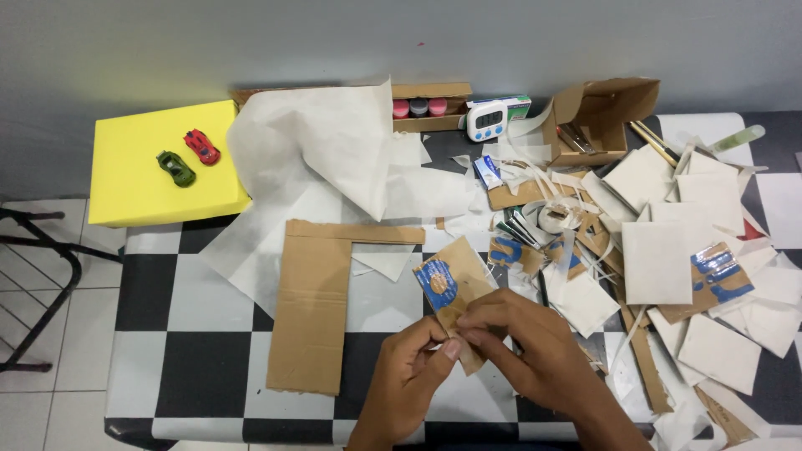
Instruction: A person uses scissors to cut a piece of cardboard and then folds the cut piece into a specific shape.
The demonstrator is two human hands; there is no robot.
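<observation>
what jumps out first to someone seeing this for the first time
The bright yellow box at far left, with a red toy car and a green toy car on top. Next, the left hand and right hand pinching a brown cardboard piece with a blue patch over the black-and-white checkered table.

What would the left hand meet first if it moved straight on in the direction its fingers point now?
The left hand points right, so it would probably meet the right hand first, at the cardboard piece both pinch.

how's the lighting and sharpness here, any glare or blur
Head view: even, soft light, only faint shadows under the hands; left hand and right hand on the cardboard piece look sharp; mild glare on the shiny tape strip at right.
</observation>
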